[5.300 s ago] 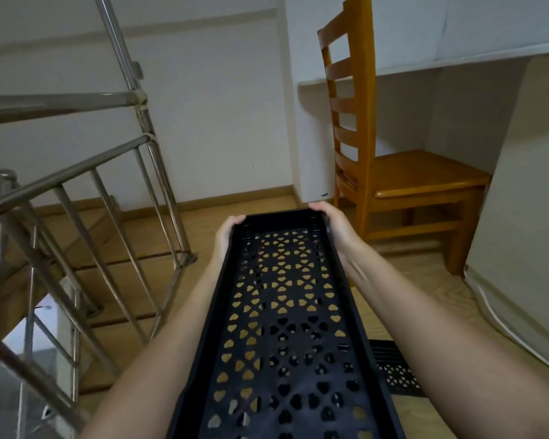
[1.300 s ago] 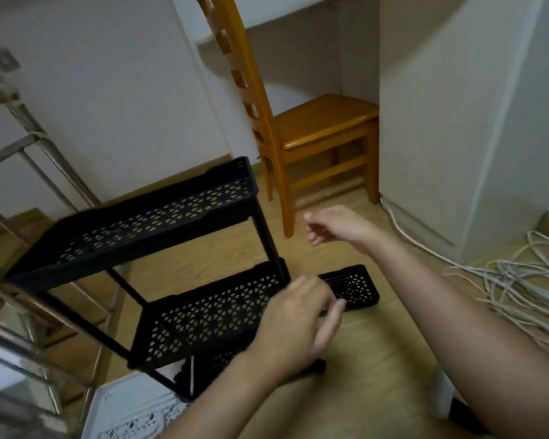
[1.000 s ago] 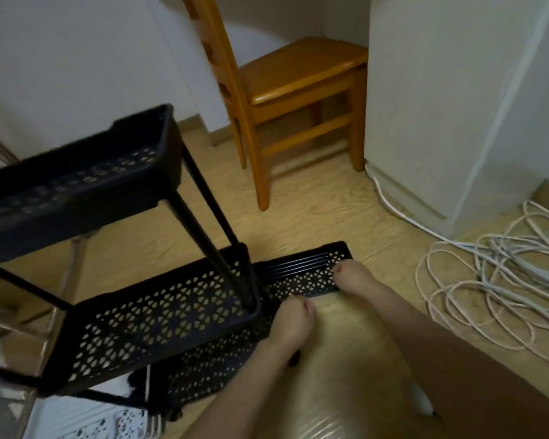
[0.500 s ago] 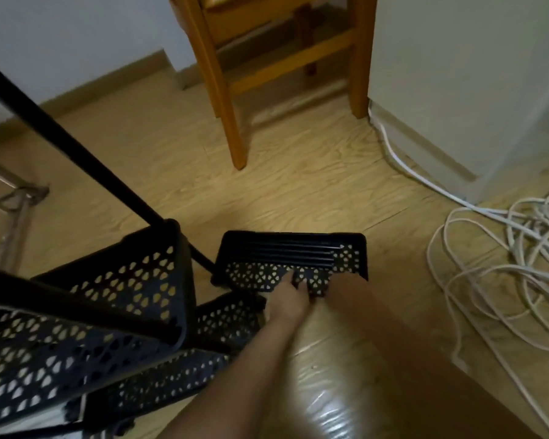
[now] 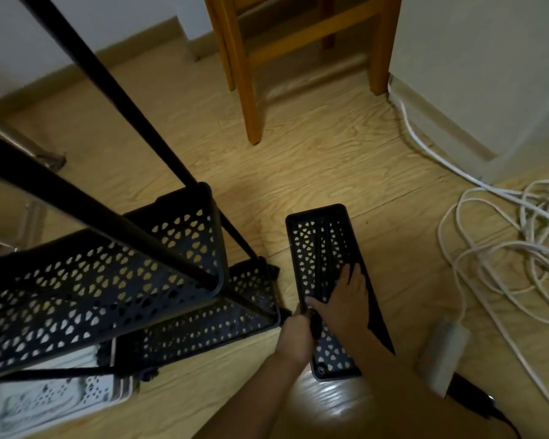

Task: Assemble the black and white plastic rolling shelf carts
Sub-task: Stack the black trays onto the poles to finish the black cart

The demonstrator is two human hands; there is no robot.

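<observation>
A partly built black cart (image 5: 114, 280) fills the left side, with perforated shelves stacked on slanting black poles (image 5: 124, 99). To its right a loose black shelf tray (image 5: 308, 248) lies lengthwise on the wooden floor, and several black poles (image 5: 325, 248) lie inside it. My left hand (image 5: 295, 334) grips the tray's left rim near its close end. My right hand (image 5: 346, 296) rests with spread fingers on the poles in the tray. White shelf trays (image 5: 61, 400) lie stacked on the floor under the cart at the bottom left.
The legs of a wooden chair (image 5: 251, 90) stand just beyond the tray. A white cabinet (image 5: 488, 74) closes off the right. A tangle of white cable (image 5: 504, 232) and a power strip (image 5: 441, 353) lie to the right. A steel railing foot (image 5: 29, 147) sits at the left.
The loose tray has turned from crosswise to lengthwise. My left hand has taken its rim and my right hand has spread over the poles. The view has tipped down.
</observation>
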